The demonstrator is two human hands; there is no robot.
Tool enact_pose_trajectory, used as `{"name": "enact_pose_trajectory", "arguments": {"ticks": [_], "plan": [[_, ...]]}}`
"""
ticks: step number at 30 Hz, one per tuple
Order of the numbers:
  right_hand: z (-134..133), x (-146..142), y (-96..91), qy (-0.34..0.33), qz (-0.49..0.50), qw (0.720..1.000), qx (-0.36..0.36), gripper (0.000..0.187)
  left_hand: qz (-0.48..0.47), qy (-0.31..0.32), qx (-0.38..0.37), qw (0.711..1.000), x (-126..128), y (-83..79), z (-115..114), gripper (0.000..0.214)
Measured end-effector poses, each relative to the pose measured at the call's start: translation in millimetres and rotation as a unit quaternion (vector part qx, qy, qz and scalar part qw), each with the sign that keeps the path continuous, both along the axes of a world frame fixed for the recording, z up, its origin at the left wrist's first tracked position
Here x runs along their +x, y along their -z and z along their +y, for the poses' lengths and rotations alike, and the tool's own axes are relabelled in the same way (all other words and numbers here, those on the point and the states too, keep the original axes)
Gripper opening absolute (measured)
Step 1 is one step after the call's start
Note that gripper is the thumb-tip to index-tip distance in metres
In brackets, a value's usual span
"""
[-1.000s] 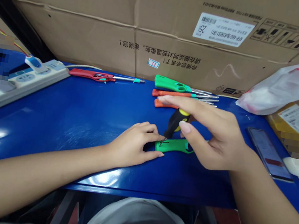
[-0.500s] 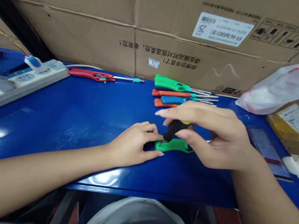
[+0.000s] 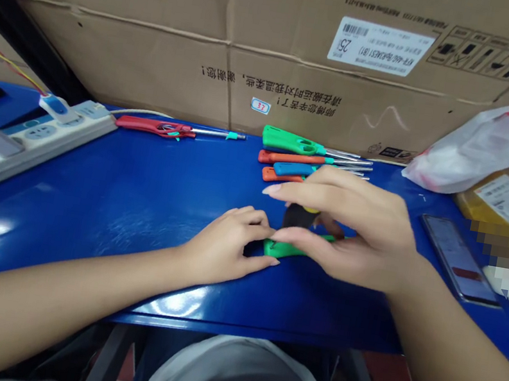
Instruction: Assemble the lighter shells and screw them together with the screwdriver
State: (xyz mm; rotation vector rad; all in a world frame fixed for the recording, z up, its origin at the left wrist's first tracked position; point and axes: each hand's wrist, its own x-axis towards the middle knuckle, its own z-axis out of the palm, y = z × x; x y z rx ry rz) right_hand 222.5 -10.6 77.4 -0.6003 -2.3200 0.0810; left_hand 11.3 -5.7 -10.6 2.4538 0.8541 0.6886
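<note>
Green plastic shows between the two hands in the head view: it belongs to a lighter that lies on the blue bench, crosswise in front of the person. Its long axis runs left to right, with the right end seeming to angle a little away from the near edge. The left hand is nearer to the left end and touches it there, thumb along the near side and forefinger along the far side, so that its fingers pinch that end between them. The right hand arches over the lighter from the right and hides much of its middle. Its thumb and fingers close round the dark handle of a screwdriver, forefinger stretched out past it; how firmly they press cannot be told. A thin dark line below the handle, apparently the shaft, meets the casing close to the left hand's forefinger. So the working spot lies at the lighter's left end, below the right hand's fingers. Just beyond that hand, a row of lighters lies near the cardboard box.
</note>
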Motion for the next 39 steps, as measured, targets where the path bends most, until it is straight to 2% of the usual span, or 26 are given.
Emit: {"name": "enact_pose_trajectory", "arguments": {"ticks": [3,7,9,13,16,20,22,26,29,32,35,39], "plan": [[2.1,-0.7,3.1,0.028,-0.001,0.999,0.035,0.027,0.001,0.0,0.01,1.0,-0.1,0.8,0.4,0.024],[0.7,1.2,1.4,-0.034,-0.008,0.999,-0.028,0.04,0.01,0.002,-0.004,1.0,-0.2,0.0,0.2,0.029],[-0.6,0.7,0.8,-0.035,-0.009,0.999,-0.036,0.04,0.01,0.0,-0.008,1.0,0.0,-0.8,-0.2,0.029],[-1.0,-3.4,3.1,0.044,-0.01,0.998,0.042,0.022,0.004,-0.005,-0.013,1.0,0.4,-0.9,-0.3,0.025],[-0.3,-4.5,2.1,0.088,-0.031,0.993,0.065,0.028,0.007,-0.003,-0.004,1.0,0.2,0.0,0.3,0.028],[0.0,-2.7,-6.8,-0.005,-0.053,0.998,-0.023,0.041,-0.001,0.003,0.003,1.0,-0.2,0.7,0.9,0.03],[1.4,-2.5,-10.6,-0.041,-0.052,0.997,-0.04,0.038,0.0,0.0,0.0,1.0,-0.1,0.9,0.7,0.028],[8.9,-5.1,-13.6,-0.013,-0.064,0.998,0.003,0.022,0.013,-0.007,-0.006,1.0,0.3,0.7,0.2,0.03],[14.5,-6.3,-16.0,0.017,-0.096,0.995,0.027,0.028,0.008,-0.002,-0.005,1.0,0.1,0.2,0.4,0.033],[16.4,-4.6,-16.8,-0.011,-0.111,0.994,0.013,0.033,-0.004,0.004,-0.004,1.0,-0.5,0.2,1.0,0.031],[16.2,-1.8,-11.3,-0.03,-0.083,0.996,0.006,0.034,-0.001,0.003,-0.001,1.0,-0.9,1.1,1.4,0.029],[15.2,-0.1,-1.9,0.023,-0.054,0.998,0.034,0.031,0.006,-0.004,0.003,1.0,-0.8,1.0,1.5,0.031]]}}
